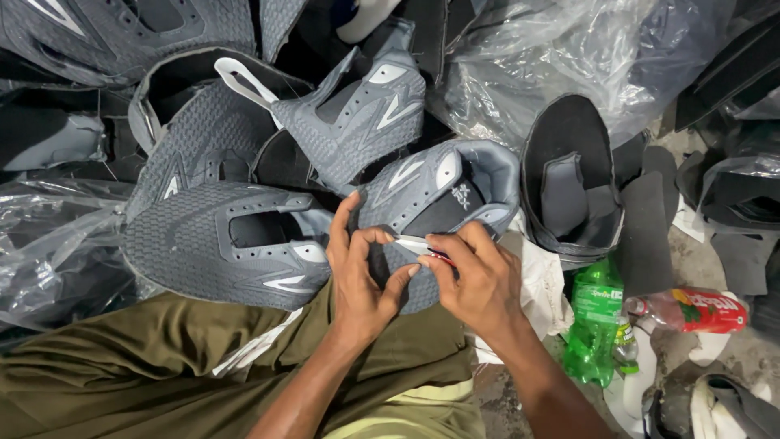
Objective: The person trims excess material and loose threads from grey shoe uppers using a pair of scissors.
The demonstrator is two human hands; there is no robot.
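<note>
A: Head view, far left first: a crumpled clear plastic bag (49, 244) lies beside a heap of grey knit shoe uppers (219, 236), flat and unlasted, with punched eyelet rows and pale side stripes.

B: And the hands?

A: The left hand (360, 276) pinches the edge of the grey shoe upper (431, 195) lying on the lap, over the olive trousers (146, 366). Its grip is clenched on the fabric, thumb and forefinger closed. The right hand (479, 280) is just beside it, grasping a small white-and-red tool (422, 246), too small to tell what kind, with its tip at the upper's edge.

B: How would that go well?

A: I'd judge a taut edge matters: hold the knit firm near the tip and work in short strokes, since the mesh is soft and flexes.

B: Further right?

A: A black foam-lined heel piece (569, 179), stiff and curved, then a crushed green plastic bottle (597, 325) and a clear bottle with a red label (691, 310) on the floor.
</note>
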